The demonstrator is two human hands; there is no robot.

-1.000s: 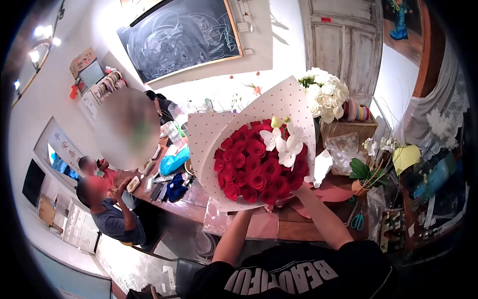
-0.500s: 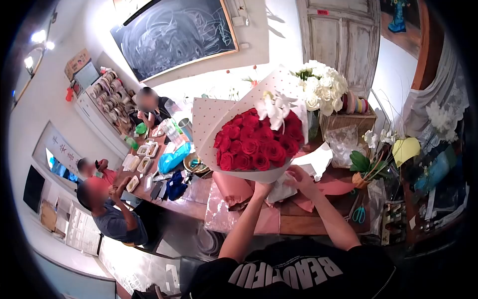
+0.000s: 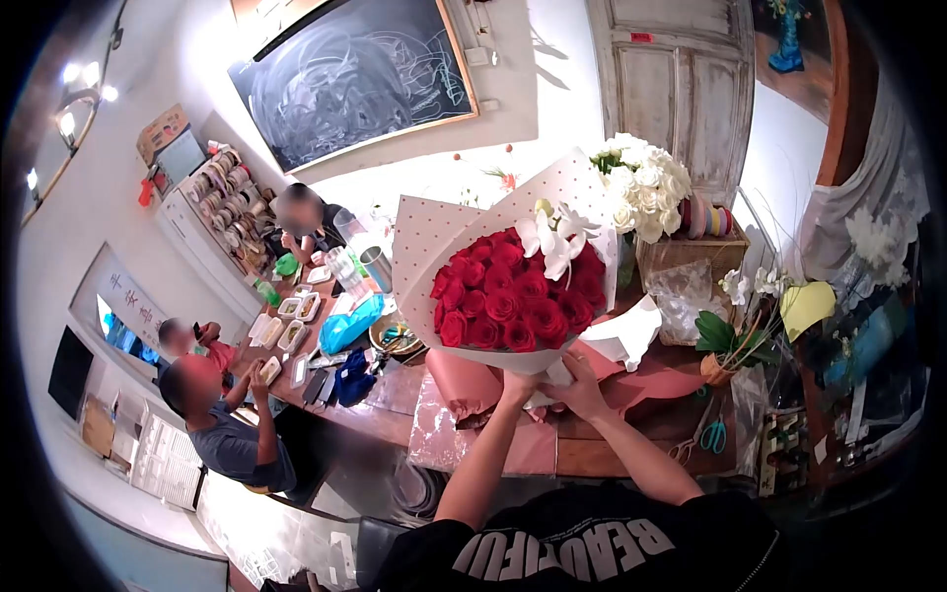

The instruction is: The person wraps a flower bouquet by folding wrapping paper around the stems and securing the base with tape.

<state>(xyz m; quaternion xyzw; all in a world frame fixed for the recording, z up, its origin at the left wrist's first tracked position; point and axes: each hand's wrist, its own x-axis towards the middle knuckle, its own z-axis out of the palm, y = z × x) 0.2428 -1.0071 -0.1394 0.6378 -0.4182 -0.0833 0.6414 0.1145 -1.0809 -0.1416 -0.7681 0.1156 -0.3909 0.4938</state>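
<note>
A bouquet of red roses (image 3: pixel 508 291) stands upright in front of me, with a white orchid (image 3: pixel 555 240) among the blooms at its upper right. Pale dotted wrapping paper (image 3: pixel 434 237) flares around the roses. Under the flowers my left hand (image 3: pixel 521 383) grips the bouquet's gathered base. My right hand (image 3: pixel 580 388) closes round the same base from the right, its fingers at the white paper there. The stems are hidden inside the wrap. Dusty-pink wrapping paper (image 3: pixel 464 383) lies on the table below, and a white sheet (image 3: pixel 631 333) rests right of the bouquet.
White roses (image 3: pixel 643 187) stand behind the bouquet beside a wooden crate (image 3: pixel 695 252) with ribbon rolls. Teal-handled scissors (image 3: pixel 713 434) lie at the table's right. A potted orchid (image 3: pixel 718 340) is nearby. Several people sit at the left, by food boxes (image 3: pixel 292 336) and a blue bag (image 3: pixel 350 324).
My right hand has moved down and left, from the loose white paper onto the bouquet's base. The bouquet has shifted slightly right and down in view. A person at left now holds a food box.
</note>
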